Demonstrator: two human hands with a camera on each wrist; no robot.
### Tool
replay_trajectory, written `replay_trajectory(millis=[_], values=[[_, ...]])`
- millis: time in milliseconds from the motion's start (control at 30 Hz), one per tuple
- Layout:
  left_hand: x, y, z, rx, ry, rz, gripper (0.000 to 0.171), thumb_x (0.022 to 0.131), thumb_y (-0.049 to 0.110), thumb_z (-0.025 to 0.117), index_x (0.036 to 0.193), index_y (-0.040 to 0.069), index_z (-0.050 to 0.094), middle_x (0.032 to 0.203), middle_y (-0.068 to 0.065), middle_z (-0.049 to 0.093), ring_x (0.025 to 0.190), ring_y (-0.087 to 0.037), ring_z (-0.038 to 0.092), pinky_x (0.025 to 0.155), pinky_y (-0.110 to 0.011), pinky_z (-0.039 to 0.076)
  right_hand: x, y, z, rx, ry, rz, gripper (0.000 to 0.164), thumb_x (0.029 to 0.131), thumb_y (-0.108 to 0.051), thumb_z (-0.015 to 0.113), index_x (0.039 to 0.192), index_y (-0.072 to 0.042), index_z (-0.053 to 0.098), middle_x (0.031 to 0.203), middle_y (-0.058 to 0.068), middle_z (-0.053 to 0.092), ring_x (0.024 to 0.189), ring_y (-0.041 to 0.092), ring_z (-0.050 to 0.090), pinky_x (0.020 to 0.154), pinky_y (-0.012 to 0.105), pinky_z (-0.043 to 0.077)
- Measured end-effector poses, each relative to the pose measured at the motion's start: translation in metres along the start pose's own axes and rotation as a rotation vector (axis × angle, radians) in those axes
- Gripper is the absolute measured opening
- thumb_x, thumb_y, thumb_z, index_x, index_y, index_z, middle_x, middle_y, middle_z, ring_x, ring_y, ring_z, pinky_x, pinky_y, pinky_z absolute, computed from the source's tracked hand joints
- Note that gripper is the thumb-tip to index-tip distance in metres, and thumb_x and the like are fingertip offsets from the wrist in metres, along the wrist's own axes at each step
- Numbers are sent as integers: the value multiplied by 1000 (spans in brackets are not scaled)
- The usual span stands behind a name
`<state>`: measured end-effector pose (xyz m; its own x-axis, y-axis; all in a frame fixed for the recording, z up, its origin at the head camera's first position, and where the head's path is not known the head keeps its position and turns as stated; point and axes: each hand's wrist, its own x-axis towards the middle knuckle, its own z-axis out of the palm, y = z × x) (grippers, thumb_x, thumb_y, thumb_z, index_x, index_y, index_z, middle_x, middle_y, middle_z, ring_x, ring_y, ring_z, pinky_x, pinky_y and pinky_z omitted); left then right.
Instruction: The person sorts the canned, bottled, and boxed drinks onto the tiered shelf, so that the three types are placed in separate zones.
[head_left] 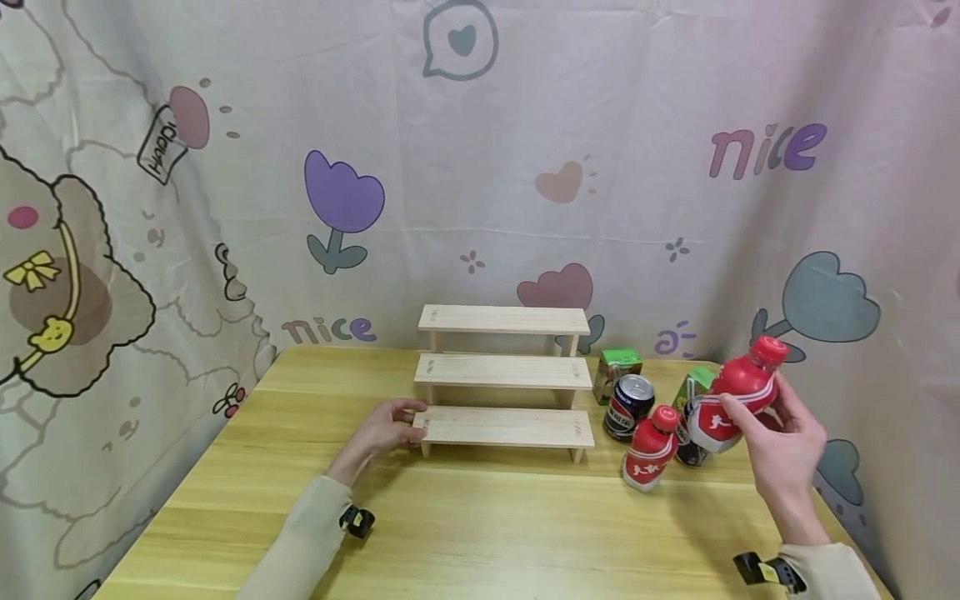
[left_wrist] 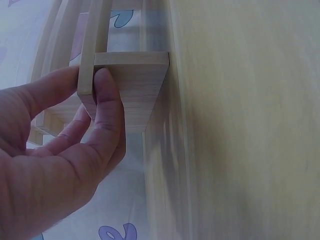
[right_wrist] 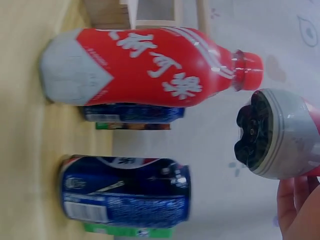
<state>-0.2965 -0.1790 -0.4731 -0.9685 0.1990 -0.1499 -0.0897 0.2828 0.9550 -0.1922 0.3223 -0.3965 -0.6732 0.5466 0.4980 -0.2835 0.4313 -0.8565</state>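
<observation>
My left hand (head_left: 384,431) pinches the left end of the lowest board of a three-tier wooden shelf (head_left: 504,427). In the left wrist view, thumb and fingers (left_wrist: 107,107) grip that board's corner from both sides. On the right, my right hand (head_left: 789,450) holds a red-capped cola bottle (head_left: 746,379), tilted and raised off the table. Its ridged base (right_wrist: 255,131) faces the right wrist camera. A second red cola bottle (head_left: 649,454) stands upright on the table, left of the held one. Just behind it is a dark drink can (head_left: 630,407).
Another can (right_wrist: 125,192) stands partly hidden behind the held bottle in the head view. Two green-topped cartons (head_left: 618,367) are at the back right of the wooden table (head_left: 480,533). A printed curtain (head_left: 480,167) hangs behind and beside the table.
</observation>
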Motion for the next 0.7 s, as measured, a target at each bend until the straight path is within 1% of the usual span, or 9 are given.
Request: replay_trajectory(millis=[167, 267, 433, 567, 700], values=[[0, 1, -1, 26, -2, 5, 52, 81, -4, 72, 129, -5, 55, 111, -23, 59, 84, -21, 62, 76, -34, 60, 9, -11, 2, 4, 12, -67, 59, 86, -6, 74, 140, -22, 56, 121, -15, 64, 103, 2, 59, 82, 2, 48], [-1, 0, 0, 34, -3, 14, 52, 80, -4, 72, 129, -6, 54, 111, -24, 60, 84, -21, 62, 77, -35, 60, 15, -18, 3, -5, 7, -79, 60, 85, -8, 75, 140, -23, 56, 123, -13, 65, 105, 3, 59, 83, 3, 48], [-2, -1, 0, 33, 4, 15, 52, 80, -4, 73, 129, -6, 55, 112, -24, 60, 84, -21, 62, 76, -35, 60, 21, -27, 10, 5, -26, -95, 59, 84, -8, 76, 138, -21, 57, 119, -16, 65, 103, 3, 60, 83, 4, 49], [-2, 0, 1, 26, 7, 8, 52, 81, -3, 73, 129, -5, 55, 112, -23, 59, 84, -22, 62, 77, -36, 60, 24, -35, 19, 31, -47, -61, 59, 84, -9, 77, 138, -21, 57, 117, -16, 65, 100, 2, 62, 81, 4, 49], [-1, 1, 0, 19, 6, 0, 52, 80, -3, 73, 129, -5, 55, 110, -22, 59, 82, -21, 61, 78, -38, 60, 25, -44, 29, 36, -74, 0, 59, 84, -14, 77, 139, -23, 56, 122, -10, 66, 101, 2, 61, 80, 4, 49]])
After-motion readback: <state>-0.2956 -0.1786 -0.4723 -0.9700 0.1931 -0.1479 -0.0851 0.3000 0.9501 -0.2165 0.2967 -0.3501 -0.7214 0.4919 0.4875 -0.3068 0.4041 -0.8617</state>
